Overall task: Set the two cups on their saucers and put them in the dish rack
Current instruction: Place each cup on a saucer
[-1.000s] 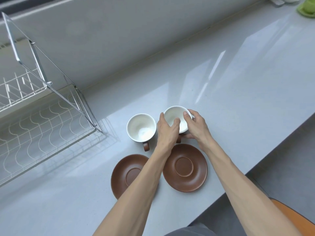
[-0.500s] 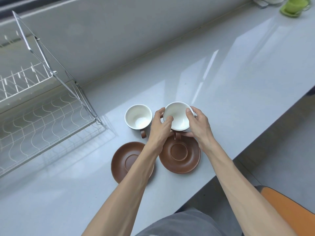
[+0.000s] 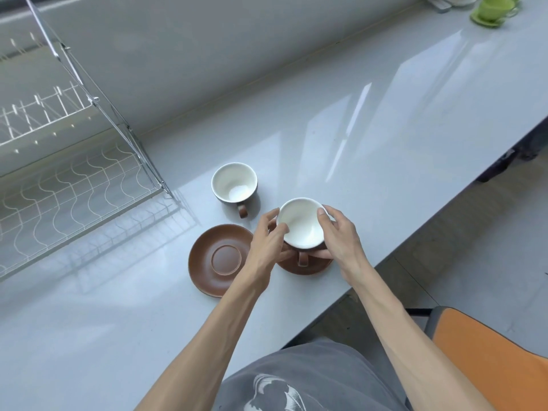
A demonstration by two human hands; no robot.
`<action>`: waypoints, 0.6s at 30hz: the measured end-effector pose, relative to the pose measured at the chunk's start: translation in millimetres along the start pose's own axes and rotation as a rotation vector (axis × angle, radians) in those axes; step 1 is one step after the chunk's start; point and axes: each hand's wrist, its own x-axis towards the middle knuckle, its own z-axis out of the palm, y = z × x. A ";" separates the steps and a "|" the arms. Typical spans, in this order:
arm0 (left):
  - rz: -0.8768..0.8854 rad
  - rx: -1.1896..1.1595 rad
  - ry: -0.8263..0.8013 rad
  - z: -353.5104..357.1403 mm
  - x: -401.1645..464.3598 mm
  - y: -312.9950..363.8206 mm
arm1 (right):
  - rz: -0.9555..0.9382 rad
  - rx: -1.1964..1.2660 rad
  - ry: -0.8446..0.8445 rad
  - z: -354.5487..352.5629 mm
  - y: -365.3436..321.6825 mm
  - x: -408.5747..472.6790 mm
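Both hands grip one cup (image 3: 301,225), white inside and brown outside, over the right brown saucer (image 3: 311,266). My left hand (image 3: 268,244) holds its left rim and my right hand (image 3: 339,235) its right side. The cup's handle points toward me; whether its base touches the saucer is hidden. A second cup (image 3: 234,185) stands alone on the counter behind, handle toward me. The left saucer (image 3: 216,261) lies bare beside my left wrist. The wire dish rack (image 3: 68,179) stands at the left.
The grey counter (image 3: 355,143) runs along a wall; its front edge drops off just right of the saucers. A green cup on a green saucer (image 3: 493,7) sits far back right. An orange chair seat (image 3: 489,360) is below right.
Both hands carried the right cup toward me, from the counter behind the saucers to over the right saucer. The other cup and left saucer stayed put.
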 end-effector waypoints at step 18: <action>-0.055 0.008 -0.009 0.3 -3.3 -15.1 | 0.026 -0.027 0.010 -5.0 7.7 -12.1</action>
